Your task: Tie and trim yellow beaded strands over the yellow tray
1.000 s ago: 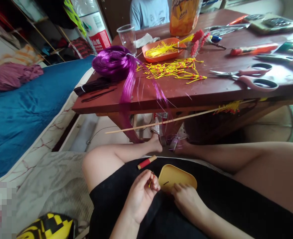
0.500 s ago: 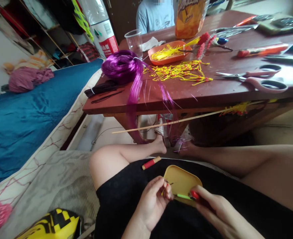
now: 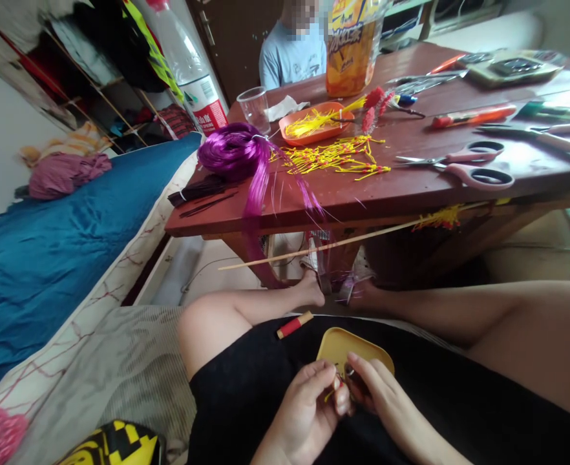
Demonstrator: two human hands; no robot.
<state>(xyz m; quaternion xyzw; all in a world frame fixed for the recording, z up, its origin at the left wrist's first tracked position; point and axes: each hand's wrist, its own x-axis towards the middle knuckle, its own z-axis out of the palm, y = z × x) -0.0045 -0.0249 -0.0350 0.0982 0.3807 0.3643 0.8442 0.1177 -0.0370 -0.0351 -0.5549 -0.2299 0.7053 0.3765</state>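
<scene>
My left hand (image 3: pixel 311 403) is closed in a pinch on a small yellow-and-red thread piece (image 3: pixel 332 391) with a thin dark stem. Close against it, my right hand (image 3: pixel 386 397) is curled around a small object with a metallic end (image 3: pixel 349 370); its fingers hide most of it. Both hands are over the near edge of a shallow yellow tray (image 3: pixel 338 342) on my lap. Just left of the tray, a red-and-tan roll (image 3: pixel 295 325) lies on the black cloth (image 3: pixel 236 381).
On the brown table (image 3: pixel 207 223) are a purple fibre bundle (image 3: pixel 229 152), yellow-red thread pieces (image 3: pixel 324 155), an orange dish (image 3: pixel 289 132), scissors (image 3: pixel 474 168) and bottles. A thin stick (image 3: pixel 314 248) juts out under the table edge. Beyond the table sits a person (image 3: pixel 292 61).
My right hand has moved left against my left hand. The red and green parts seen beside it are now hidden. The camera view has tilted up slightly.
</scene>
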